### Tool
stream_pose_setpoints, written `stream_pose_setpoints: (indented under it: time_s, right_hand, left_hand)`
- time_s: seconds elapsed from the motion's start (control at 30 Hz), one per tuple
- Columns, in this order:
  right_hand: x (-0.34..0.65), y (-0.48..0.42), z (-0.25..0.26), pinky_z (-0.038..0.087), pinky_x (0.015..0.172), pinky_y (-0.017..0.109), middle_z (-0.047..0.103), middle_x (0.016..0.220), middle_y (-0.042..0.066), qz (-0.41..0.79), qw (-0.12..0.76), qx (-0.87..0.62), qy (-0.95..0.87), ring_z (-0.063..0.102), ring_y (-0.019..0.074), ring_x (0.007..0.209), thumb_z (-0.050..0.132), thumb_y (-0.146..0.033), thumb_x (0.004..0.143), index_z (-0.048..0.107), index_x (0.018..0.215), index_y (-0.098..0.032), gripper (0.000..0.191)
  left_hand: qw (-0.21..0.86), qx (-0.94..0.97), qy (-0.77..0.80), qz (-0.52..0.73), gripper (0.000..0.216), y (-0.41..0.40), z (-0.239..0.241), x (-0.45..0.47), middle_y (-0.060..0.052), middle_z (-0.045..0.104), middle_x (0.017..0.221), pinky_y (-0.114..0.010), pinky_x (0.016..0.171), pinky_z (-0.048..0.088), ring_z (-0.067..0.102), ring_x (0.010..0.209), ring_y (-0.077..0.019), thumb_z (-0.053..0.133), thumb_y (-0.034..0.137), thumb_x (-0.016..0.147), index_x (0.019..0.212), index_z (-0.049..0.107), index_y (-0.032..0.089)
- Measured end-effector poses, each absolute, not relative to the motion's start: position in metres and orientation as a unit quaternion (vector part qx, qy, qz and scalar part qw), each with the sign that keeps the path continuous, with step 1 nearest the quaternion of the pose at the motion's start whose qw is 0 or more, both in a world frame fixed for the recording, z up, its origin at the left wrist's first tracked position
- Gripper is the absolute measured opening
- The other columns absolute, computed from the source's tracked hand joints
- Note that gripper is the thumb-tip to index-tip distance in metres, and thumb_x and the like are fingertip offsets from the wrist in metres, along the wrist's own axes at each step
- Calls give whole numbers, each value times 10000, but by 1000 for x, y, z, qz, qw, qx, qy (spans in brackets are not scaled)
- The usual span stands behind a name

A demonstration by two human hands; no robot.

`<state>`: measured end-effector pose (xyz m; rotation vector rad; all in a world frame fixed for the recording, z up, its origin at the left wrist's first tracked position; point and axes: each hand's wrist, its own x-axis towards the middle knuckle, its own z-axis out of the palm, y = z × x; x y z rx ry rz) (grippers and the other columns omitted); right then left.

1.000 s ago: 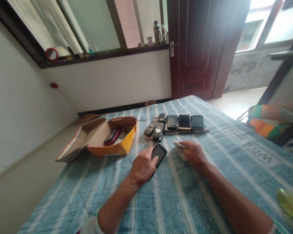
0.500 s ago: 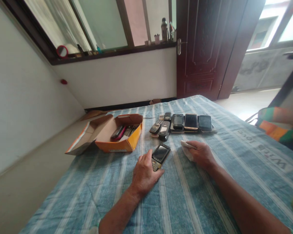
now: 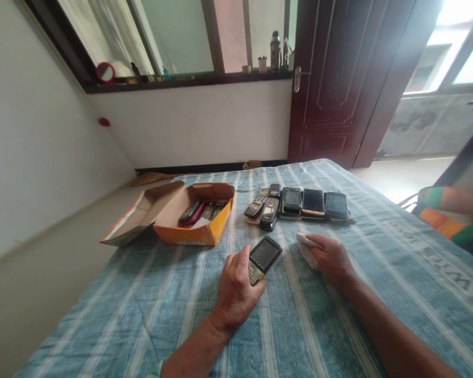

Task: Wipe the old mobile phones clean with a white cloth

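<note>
Black phone (image 3: 265,254), keypad (image 3: 255,273) (apparently) now visible

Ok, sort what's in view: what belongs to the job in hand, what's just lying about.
Likely part of the job:
black phone with gold-toned keypad, in the left hand
crumpled white cloth, in the right hand
grouped black, grey and gold-edged phones
open orange cardboard box

Apparently just lying about:
round red-rimmed mirror
tall dark bottle

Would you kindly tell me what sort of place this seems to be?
It looks like a room in a home, perhaps a bedroom: a striped blue sheet covers a broad, bed-like surface, a red-rimmed mirror rests on the window ledge, and a panelled dark red door stands beyond.
</note>
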<state>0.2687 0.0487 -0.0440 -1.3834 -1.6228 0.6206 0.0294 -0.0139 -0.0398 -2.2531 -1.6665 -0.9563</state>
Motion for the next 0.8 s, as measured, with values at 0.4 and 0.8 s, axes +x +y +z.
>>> stream_pose_setpoints:
  time_s: [0.4,0.8]
  right_hand:
    - [256,41,-53,470,700,254,693,855,37,136,406,-511,-745,641,167,776,459,-146,820,721,980,-220,316]
    - [230,20,-30,347,623,253,627,837,32,-29,226,-494,-839,543,178,786,499,-83,879,685,1036,-257,300]
  left_hand:
    - [158,-791,-483,-339,722,-17,-34,35,-162,621,1090,-427,858,539,567,976,-284,649,56,680,1351,383,65]
    - [145,-801,-473,-336,681,-15,-32,33,-172,614,1114,-448,881,531,557,1011,-294,623,73,727,1363,377,58]
